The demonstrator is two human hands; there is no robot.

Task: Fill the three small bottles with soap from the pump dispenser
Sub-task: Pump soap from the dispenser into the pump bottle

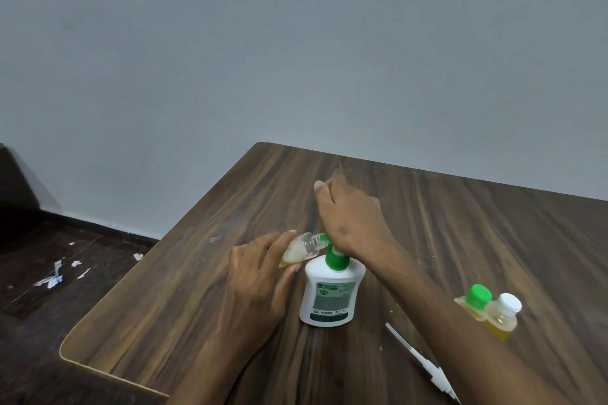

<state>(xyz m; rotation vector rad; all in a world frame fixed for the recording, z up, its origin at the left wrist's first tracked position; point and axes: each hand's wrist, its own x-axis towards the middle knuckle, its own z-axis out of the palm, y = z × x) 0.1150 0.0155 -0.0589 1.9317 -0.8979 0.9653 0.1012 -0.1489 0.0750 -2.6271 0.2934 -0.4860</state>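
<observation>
Amber soap already pools in the small clear plastic bottle (304, 248) you hold tilted at the green spout of the white pump dispenser (330, 293), so this looks like the third fill. Your left hand (260, 276), just left of the dispenser, pinches the bottle with fingers and thumb curled round its lower end, mouth touching the nozzle. Your right hand (348, 220) presses its heel on the pump head, fingers loosely curled past it and holding nothing. To the dispenser's right stand a green-capped filled bottle (473, 302) and a white-capped filled bottle (501, 314), touching. Next, I judge, keep the mouth under the spout and pump steadily, then cap it. A white dip tube (418, 358) lies near the dispenser's right.
</observation>
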